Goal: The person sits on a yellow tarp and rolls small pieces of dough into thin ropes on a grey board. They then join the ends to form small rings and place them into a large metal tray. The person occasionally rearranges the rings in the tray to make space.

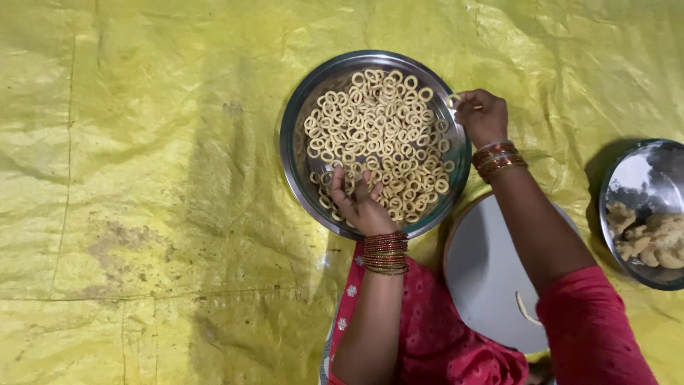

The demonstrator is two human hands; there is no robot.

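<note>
Yellow woven sheet covers the floor beneath a steel plate.

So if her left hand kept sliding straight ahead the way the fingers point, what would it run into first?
The left hand points up-frame across the steel plate. It would push straight into the pile of dough rings that its fingers already rest among, before reaching the far rim. Depth is hard to judge.

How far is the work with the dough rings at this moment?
Done: many dough rings already fill the steel plate. In hand: the right hand holds one ring at the plate's rim, while the left hand rests on the rings. Left: dough remains in the steel bowl, and one strip lies on the round board.
</note>
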